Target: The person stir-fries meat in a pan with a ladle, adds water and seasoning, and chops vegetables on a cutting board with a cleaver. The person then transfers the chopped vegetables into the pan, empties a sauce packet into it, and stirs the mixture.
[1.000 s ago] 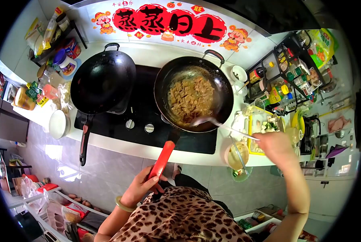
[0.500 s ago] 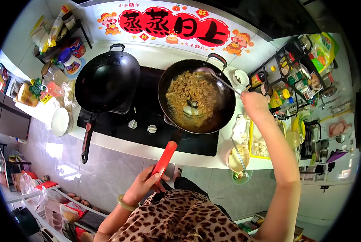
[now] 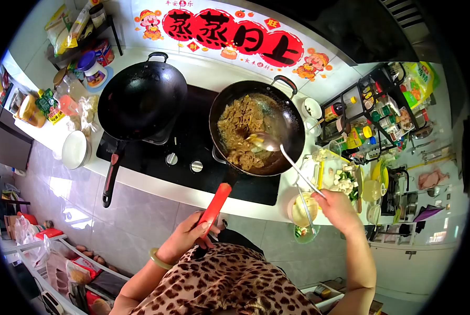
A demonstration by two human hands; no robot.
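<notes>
A black wok [image 3: 290, 126] with brown cooked food [image 3: 240, 123] in it stands on the right of the black stove [image 3: 193, 131]. Its red handle [image 3: 217, 202] points toward me, and my left hand [image 3: 195, 231] is closed around it. My right hand [image 3: 340, 209], at the right of the counter, grips the long metal handle of a ladle [image 3: 266, 140]. The ladle's bowl rests in the wok, at the right side of the food. What the food is, I cannot tell.
A second wok [image 3: 143, 100], with nothing in it, sits on the left burner. A white bowl [image 3: 76, 150] is at the counter's left edge. On the right are a beige bowl [image 3: 301, 211], a tray of chopped pieces [image 3: 345, 181] and a rack of seasoning bottles [image 3: 374, 105].
My right hand has come down toward me, and the ladle's bowl has moved from the wok's far rim to its middle. The food is pushed more to the left. My left hand stays on the handle.
</notes>
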